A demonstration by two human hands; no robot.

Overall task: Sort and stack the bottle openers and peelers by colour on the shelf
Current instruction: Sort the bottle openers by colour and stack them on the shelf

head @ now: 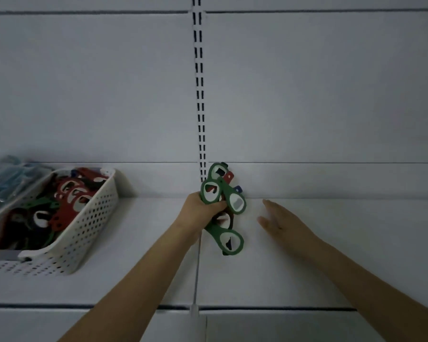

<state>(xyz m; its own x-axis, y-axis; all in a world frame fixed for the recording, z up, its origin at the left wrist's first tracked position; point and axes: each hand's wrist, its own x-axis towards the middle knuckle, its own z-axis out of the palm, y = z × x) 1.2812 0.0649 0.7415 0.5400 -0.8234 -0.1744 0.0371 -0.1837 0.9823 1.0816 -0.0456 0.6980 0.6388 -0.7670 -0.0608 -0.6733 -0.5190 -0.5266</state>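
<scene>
My left hand (200, 210) grips a bunch of openers (223, 206) above the middle of the white shelf (331, 255). Most of the bunch is green; red and blue ends stick out at its top, and a dark red one shows lower down. One green opener (229, 239) hangs lowest, near the shelf surface. My right hand (281, 224) is just right of the bunch, flat, fingers straight, holding nothing, close over the shelf. A white perforated basket (84, 230) at the left holds several more red, green and dark openers (69, 198).
Clear plastic bags with bluish contents (8, 178) lie behind the basket at the far left. A slotted upright rail (199, 95) runs up the white back panel. The shelf front edge (282, 307) runs across the bottom.
</scene>
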